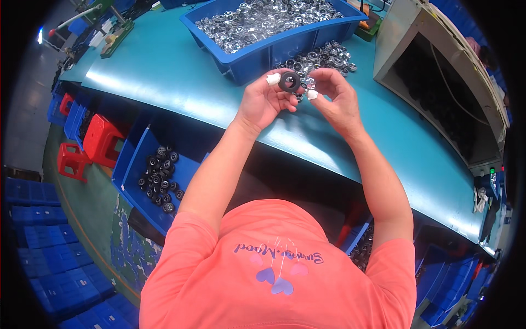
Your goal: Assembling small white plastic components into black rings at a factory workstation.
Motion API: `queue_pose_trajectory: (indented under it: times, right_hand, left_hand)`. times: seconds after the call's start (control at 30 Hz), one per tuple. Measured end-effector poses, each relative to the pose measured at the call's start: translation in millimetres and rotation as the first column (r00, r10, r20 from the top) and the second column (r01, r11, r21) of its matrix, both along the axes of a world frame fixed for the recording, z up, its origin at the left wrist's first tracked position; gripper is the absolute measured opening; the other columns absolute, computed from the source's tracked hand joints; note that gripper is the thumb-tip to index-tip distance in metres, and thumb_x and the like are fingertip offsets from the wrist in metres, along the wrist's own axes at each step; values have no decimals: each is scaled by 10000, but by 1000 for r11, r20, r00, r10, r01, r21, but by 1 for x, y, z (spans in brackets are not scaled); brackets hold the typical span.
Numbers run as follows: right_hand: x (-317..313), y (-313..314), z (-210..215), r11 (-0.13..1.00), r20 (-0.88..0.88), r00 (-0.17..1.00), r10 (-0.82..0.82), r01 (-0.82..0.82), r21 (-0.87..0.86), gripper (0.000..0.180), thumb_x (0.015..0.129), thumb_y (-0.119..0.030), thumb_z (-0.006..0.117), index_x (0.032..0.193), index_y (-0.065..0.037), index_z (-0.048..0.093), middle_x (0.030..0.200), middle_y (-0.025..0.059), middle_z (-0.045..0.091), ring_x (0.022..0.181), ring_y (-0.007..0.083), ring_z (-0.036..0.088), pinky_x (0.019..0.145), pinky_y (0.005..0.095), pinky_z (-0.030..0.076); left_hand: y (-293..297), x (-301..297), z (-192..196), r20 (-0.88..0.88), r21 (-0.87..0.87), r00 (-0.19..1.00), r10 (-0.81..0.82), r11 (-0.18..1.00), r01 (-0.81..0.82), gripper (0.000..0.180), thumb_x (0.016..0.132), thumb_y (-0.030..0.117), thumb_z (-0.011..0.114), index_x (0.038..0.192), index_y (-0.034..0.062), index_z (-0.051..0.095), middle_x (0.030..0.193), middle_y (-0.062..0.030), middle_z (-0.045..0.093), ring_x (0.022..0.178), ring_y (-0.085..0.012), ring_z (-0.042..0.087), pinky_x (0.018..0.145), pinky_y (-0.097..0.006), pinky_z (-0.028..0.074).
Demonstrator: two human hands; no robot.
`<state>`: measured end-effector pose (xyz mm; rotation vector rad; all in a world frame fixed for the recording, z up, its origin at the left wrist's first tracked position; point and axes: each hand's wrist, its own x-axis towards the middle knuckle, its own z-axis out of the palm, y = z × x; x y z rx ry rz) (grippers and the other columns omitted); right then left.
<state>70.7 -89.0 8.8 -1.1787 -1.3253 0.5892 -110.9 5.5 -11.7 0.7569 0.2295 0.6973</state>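
Orange shirt (274,268) fills the bottom of view, both bare forearms running up from it to the hands. Left hand (264,101) is closed around a black ring (289,81), pinched at its fingertips; white finger cot (273,79) on one fingertip. Right hand (335,97) is partly curled just beside the ring, fingers at its right edge, with a white finger cot (312,94) of its own; a small shiny metal part (308,83) sits between its fingers and the ring, grip on it unclear. Both hands hover over the teal counter (164,71). Just beyond the hands: a loose pile of silver and black parts (323,56) on the counter. Beyond that, a blue bin (263,27) full of shiny metal parts. Right of the hands, an open grey box (438,71). Below and left of the hands, under the counter edge, a blue tray (137,183) holding black rings; red stools (87,145) further left.
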Motion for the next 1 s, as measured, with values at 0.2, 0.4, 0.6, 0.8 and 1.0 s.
queue_pose_trajectory:
  times: [0.2,0.4,0.6,0.8,1.0]
  right_hand:
    - [-1,-1,2,999,54,998,-24,25,-22,370,756,-75,810,1085,-26,647,1007,60,701,884,150,701,797,289,561]
    - [-2,-2,3,997,135,988,-75,70,42,326,735,-61,813,1027,-38,670,945,42,670,810,141,690,741,281,551]
    - [-6,-4,8,992,232,968,-98,77,99,295,721,-57,811,986,-48,683,914,37,653,798,139,684,725,278,545]
    - [-2,-1,-1,999,-37,999,-31,32,41,304,853,-61,684,1148,-2,641,1035,61,673,835,149,672,793,284,553]
    - [18,6,2,946,-634,768,92,-266,-186,369,924,-50,495,1272,36,582,1090,120,667,957,187,671,893,314,542]
  left_hand:
    - [-4,2,2,-55,45,998,3,999,0,409,956,226,510,1275,-28,548,1026,-181,674,769,-254,673,671,-376,588]
    - [-6,4,1,-88,111,995,-37,993,47,457,987,252,492,1335,-43,512,1050,-163,674,806,-250,675,686,-369,590]
    - [-5,5,-2,-117,125,992,-39,991,54,451,997,253,490,1341,-39,511,1048,-160,673,810,-242,678,688,-366,588]
    - [-7,5,2,-98,121,995,-9,992,21,443,1005,249,470,1343,-36,509,1059,-177,672,803,-233,675,692,-359,583]
    - [-5,2,1,-76,104,997,-4,994,12,445,1015,265,461,1345,-31,506,1076,-194,669,802,-231,676,690,-361,583]
